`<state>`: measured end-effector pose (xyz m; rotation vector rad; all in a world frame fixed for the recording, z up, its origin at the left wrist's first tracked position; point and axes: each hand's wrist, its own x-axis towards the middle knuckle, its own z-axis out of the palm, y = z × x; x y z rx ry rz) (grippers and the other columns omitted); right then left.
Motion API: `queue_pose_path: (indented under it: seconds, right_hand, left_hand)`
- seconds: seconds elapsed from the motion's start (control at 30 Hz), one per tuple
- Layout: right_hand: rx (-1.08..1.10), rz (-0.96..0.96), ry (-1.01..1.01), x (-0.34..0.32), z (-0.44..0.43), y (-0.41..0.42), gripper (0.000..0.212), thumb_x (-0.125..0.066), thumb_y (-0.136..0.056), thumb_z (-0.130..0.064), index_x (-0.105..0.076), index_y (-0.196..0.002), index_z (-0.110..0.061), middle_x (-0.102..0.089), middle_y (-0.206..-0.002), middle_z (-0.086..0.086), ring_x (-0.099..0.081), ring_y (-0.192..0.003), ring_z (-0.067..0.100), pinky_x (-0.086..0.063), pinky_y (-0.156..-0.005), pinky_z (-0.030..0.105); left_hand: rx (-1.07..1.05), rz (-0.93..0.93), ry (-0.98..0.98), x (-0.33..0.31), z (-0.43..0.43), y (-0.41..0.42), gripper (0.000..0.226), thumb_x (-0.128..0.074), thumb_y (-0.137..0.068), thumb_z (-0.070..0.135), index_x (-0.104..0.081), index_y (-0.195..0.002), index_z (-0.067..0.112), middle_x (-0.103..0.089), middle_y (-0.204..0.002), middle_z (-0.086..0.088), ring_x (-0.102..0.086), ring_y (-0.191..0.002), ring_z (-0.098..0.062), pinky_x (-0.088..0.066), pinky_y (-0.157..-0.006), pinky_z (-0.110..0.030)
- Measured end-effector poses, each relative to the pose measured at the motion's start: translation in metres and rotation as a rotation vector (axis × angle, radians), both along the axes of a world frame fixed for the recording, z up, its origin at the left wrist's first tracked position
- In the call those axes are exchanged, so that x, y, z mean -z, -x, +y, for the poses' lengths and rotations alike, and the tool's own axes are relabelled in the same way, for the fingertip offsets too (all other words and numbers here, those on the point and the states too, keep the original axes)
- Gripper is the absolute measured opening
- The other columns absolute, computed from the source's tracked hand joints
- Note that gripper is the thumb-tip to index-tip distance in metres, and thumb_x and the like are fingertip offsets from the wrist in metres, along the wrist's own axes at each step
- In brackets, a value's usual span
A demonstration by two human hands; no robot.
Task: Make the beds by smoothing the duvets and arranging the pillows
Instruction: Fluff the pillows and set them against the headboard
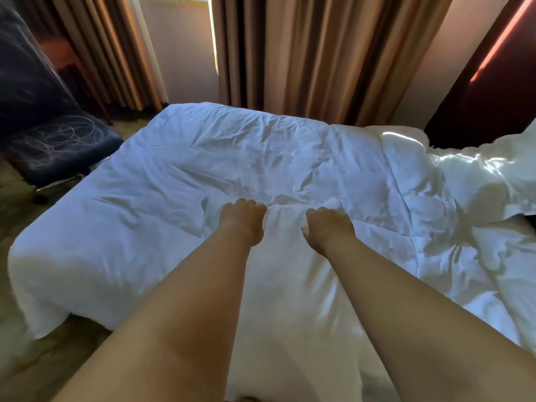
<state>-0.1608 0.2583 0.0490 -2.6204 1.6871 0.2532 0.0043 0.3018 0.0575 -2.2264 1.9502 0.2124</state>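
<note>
Across the middle of the bed, a white crumpled duvet (232, 158) is lying spread from the near edge to the far edge. Its left side is hanging down over the mattress toward the patterned carpet floor (14, 204). Creases are running over the whole top, thickest around the centre.

Both bare arms are reaching forward from the bottom of the view, side by side. The left hand (242, 223) is resting knuckles-up on the duvet near the centre, its fingers (246, 204) curling down into the cloth and gripping it. The right hand (329, 227) is sitting just beside it, a little apart, its fingers (319, 211) bending down in the same way and holding the fabric, with the thumb pointing toward the left hand. A low ridge of bunched cloth is rising right at the fingertips of both hands, and the tips themselves are hiding in the folds.

Toward the right, a sunlit white heap of bedding (470, 175) is piling up against a dark red panel (478, 105); whether a pillow is lying in it I cannot tell. Brown pleated curtains (319, 53) are hanging behind the far edge of the bed. A dark blue chair with a pale scribble pattern (58, 140) is standing near the bed's far left corner.
</note>
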Motion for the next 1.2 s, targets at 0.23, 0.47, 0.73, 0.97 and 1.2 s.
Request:
queue_pose_path:
  seconds: [0.23,0.47,0.73,0.97,1.2]
  right_hand:
    - [0.063,0.127,-0.158,0.070,-0.127,-0.059,0.038,-0.042,-0.098,-0.037,-0.050,-0.123,-0.010,-0.057,-0.123,0.011,-0.054,-0.112,0.029,-0.041,-0.091,0.038]
    - [0.130,0.186,-0.314,0.142,-0.230,-0.100,0.045,-0.046,-0.096,-0.044,-0.047,-0.127,-0.012,-0.054,-0.128,0.011,-0.051,-0.117,0.029,-0.039,-0.093,0.038]
    - [0.155,0.245,-0.518,0.211,-0.279,-0.102,0.063,-0.055,-0.084,-0.059,-0.043,-0.131,-0.019,-0.051,-0.134,0.006,-0.044,-0.126,0.026,-0.032,-0.101,0.042]
    - [0.182,0.171,-0.828,0.226,-0.269,-0.099,0.053,-0.033,-0.092,-0.043,-0.035,-0.142,-0.026,-0.046,-0.144,0.003,-0.040,-0.133,0.025,-0.020,-0.112,0.045]
    - [0.228,0.118,-0.795,0.181,-0.241,-0.078,0.055,-0.042,-0.079,-0.061,-0.058,-0.119,-0.027,-0.060,-0.124,-0.002,-0.055,-0.108,0.023,-0.043,-0.084,0.035]
  left_hand:
    - [0.004,0.038,-0.208,0.096,-0.132,-0.066,0.037,-0.047,-0.093,0.012,-0.045,-0.130,0.017,-0.047,-0.129,-0.007,-0.042,-0.123,-0.026,-0.038,-0.098,-0.038]
    - [0.033,0.128,-0.312,0.170,-0.248,-0.100,0.045,-0.050,-0.097,0.042,-0.043,-0.133,0.017,-0.046,-0.133,-0.008,-0.041,-0.126,-0.028,-0.037,-0.099,-0.040]
    - [0.139,0.155,-0.545,0.238,-0.303,-0.091,0.083,-0.054,-0.079,0.071,-0.033,-0.144,0.024,-0.042,-0.144,-0.001,-0.037,-0.132,-0.024,-0.032,-0.105,-0.041]
    - [0.066,0.302,-0.881,0.251,-0.295,-0.084,0.064,-0.046,-0.089,0.061,-0.047,-0.139,0.022,-0.049,-0.141,-0.006,-0.045,-0.128,-0.028,-0.031,-0.102,-0.039]
    - [0.049,0.338,-0.744,0.210,-0.264,-0.065,0.108,-0.025,-0.047,0.093,-0.061,-0.123,0.027,-0.059,-0.129,-0.002,-0.051,-0.120,-0.030,-0.033,-0.106,-0.050]
